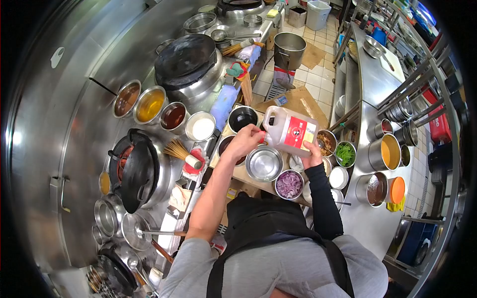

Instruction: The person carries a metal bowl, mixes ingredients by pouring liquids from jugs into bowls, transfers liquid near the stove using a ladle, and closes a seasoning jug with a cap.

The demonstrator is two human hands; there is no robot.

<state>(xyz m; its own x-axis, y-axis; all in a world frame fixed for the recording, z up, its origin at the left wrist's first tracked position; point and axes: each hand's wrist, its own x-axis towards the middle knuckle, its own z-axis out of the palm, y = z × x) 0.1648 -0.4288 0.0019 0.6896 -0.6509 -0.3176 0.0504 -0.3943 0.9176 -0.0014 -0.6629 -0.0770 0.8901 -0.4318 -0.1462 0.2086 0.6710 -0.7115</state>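
Observation:
A large plastic jug with a red and yellow label lies tilted above the containers, its neck toward the left. My right hand grips its lower end from the right, and that arm has a black sleeve. The bare arm on the left ends in my left hand, whose fingers are closed on the red cap at the jug's neck. Below the jug is a round metal bowl that looks empty. Chopped purple onion fills a container beside it.
Two woks stand on the left range, near bowls of yellow oil, dark sauce and white powder. Chopped greens are right of the jug. A steel counter holds pots. A tall pot stands ahead.

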